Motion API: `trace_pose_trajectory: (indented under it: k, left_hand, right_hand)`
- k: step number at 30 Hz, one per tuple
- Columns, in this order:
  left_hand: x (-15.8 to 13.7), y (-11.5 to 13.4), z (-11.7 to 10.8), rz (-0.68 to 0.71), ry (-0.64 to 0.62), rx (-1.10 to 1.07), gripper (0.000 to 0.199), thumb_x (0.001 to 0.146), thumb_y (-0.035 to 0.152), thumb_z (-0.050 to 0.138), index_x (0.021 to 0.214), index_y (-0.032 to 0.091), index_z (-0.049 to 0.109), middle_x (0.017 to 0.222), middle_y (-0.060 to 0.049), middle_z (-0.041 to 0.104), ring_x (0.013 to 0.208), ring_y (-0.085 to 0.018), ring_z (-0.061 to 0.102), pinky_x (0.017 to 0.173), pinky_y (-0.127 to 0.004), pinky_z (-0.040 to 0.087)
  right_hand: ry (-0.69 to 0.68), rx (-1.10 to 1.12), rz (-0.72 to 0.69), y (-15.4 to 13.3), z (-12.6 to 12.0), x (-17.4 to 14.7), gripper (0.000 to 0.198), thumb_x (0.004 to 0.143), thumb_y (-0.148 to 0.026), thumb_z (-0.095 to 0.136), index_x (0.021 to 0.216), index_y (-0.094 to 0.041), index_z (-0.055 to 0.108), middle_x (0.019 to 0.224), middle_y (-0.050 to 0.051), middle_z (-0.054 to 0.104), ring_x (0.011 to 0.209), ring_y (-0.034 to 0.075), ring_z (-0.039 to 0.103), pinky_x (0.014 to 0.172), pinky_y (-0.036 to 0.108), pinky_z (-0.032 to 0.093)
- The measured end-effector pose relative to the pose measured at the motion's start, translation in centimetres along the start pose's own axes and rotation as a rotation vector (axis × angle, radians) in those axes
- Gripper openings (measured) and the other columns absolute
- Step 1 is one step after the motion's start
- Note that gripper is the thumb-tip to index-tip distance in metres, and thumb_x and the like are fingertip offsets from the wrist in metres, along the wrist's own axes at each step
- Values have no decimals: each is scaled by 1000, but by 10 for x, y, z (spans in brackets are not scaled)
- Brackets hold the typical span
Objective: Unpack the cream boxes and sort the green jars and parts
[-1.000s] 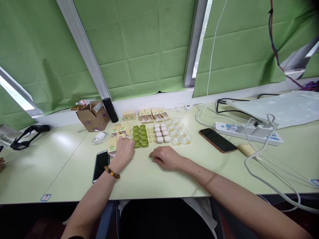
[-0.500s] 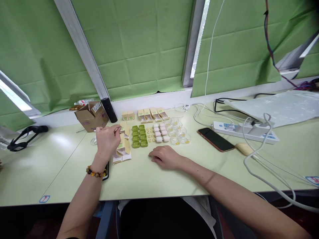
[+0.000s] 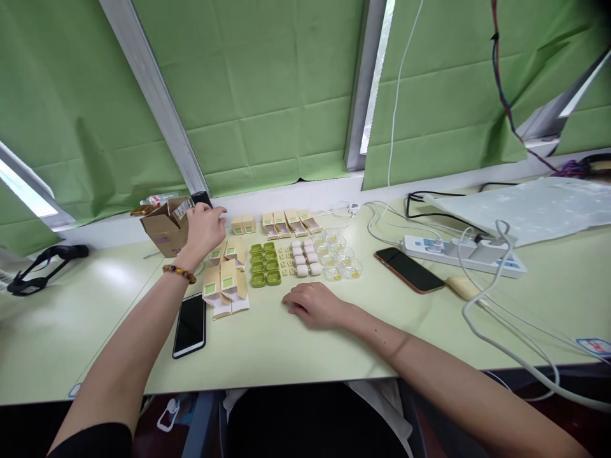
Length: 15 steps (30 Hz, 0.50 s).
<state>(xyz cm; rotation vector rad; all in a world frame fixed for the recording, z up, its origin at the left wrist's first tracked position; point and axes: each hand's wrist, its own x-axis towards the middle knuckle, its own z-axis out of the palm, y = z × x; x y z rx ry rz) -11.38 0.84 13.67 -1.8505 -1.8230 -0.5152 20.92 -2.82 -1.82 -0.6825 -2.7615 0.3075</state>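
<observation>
My left hand (image 3: 205,229) is raised in front of the cardboard box (image 3: 165,230) and a black cylinder (image 3: 201,198). Its thumb and forefinger are apart, and I see nothing between them. Below it on the table stand cream paper boxes (image 3: 228,280) with open flaps and green labels. My right hand (image 3: 316,305) rests on the tabletop, fingers loosely bent, holding nothing visible. Just beyond it are green trays (image 3: 258,280), small yellowish pieces (image 3: 286,262), white and pale pink rounded cases (image 3: 301,270) and clear plastic cups (image 3: 352,270), all in rows.
Two closed small boxes (image 3: 243,225) and several flapped boxes (image 3: 291,224) line the back. A phone (image 3: 189,326) lies near my left forearm. To the right are another phone (image 3: 409,270), a power strip (image 3: 463,254), a beige mouse-shaped object (image 3: 462,287) and loose white cables.
My left hand has moved up and away from the paper boxes, toward the black cylinder, and its fingers have parted. The phone beneath that forearm is uncovered. My right hand stays put.
</observation>
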Motion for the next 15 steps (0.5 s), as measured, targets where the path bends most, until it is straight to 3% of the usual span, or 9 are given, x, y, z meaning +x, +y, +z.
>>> trace_pose_trajectory:
  k: [5, 8, 15]
  left_hand:
    - [30, -2, 54, 39, -198, 103, 50, 93, 24, 52, 140, 6, 54, 121, -28, 67, 131, -42, 40, 104, -55, 30]
    - [44, 2, 87, -16, -318, 144, 56, 91, 23, 56, 144, 8, 47, 139, -29, 56, 136, -42, 39, 106, -53, 32]
    - [62, 16, 141, -76, -400, 141, 57, 87, 17, 58, 142, 9, 50, 137, -28, 56, 133, -41, 46, 104, -50, 39]
  right_hand:
    - [-17, 7, -3, -1, -3, 0, 26, 99, -25, 56, 118, -22, 73, 103, 8, 78, 95, 23, 70, 73, 30, 40]
    - [-17, -7, -7, -1, -2, 1, 25, 99, -26, 56, 118, -22, 73, 102, 7, 77, 93, 22, 69, 73, 30, 39]
    - [0, -62, -30, 1, 2, 2, 22, 98, -28, 57, 112, -23, 72, 95, 5, 76, 86, 22, 68, 68, 32, 35]
